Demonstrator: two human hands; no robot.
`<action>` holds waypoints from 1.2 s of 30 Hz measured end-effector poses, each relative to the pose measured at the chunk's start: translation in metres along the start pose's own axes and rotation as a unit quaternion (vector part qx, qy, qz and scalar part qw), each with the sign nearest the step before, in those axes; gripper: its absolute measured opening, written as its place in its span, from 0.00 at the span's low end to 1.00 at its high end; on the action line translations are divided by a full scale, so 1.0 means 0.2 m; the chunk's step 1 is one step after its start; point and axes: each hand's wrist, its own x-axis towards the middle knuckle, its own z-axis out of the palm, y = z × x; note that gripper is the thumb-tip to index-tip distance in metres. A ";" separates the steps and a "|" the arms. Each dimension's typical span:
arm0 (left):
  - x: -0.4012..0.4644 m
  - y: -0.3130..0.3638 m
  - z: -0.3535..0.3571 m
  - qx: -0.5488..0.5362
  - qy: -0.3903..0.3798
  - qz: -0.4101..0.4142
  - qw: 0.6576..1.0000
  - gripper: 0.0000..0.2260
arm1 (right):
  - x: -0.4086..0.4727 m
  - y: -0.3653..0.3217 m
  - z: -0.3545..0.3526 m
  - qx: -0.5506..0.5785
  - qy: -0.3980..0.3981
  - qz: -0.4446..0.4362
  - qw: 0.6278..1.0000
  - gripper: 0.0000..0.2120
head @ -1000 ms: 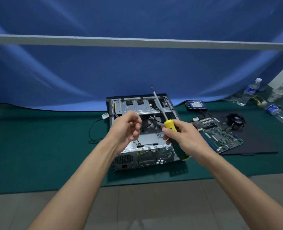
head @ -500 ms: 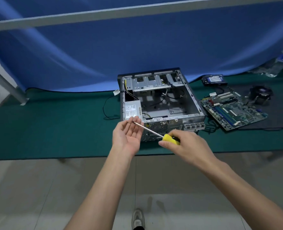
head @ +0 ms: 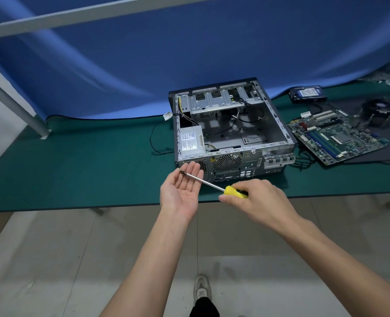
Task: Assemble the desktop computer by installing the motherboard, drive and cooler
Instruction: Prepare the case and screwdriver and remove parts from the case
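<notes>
We stand at the near edge of the table (head: pixel 75 170) with the screwdriver (head: pixel 214 186) in our right hand (head: pixel 255 202), fingers curled round its yellow handle, and its tip resting on the fingers of our left hand (head: pixel 182 191), which lies palm up and flat, gripping nothing. A small dark thing sits at the tip; whether it is a screw we cannot tell. The case (head: pixel 230 133) lies open on the mat just beyond our hands, its floor bare of any board, with the power supply (head: pixel 190 143) in its near left corner. The motherboard (head: pixel 335 136) lies flat to the right of the case, the cooler (head: pixel 379 113) farther right, and the drive (head: pixel 308 93) at the far right by the blue cloth (head: pixel 189 53). We judge nothing is installed yet, so this is a tool check before the board goes in. To do it well, we should keep the tip light on the skin, confirm that it suits the mounting screws, then free both hands. The board should go in first, lifted by its edges and kept level. Loose cables (head: pixel 239 120) on the case floor should be drawn aside, or they may be trapped underneath.
</notes>
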 end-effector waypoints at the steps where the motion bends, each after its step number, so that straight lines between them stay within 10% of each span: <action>1: 0.00 0.00 -0.01 0.001 0.004 0.007 1.000 0.09 | 0.00 -0.01 0.01 0.002 -0.005 0.001 1.000 0.22; 17: 0.25 -0.17 -0.29 0.043 0.052 -0.004 0.998 0.08 | 0.05 0.05 0.31 0.304 -0.206 0.194 0.910 0.19; 36: 0.93 -0.38 -0.35 0.243 0.069 -0.161 0.954 0.06 | 0.21 0.28 0.91 0.414 -0.021 0.354 0.838 0.07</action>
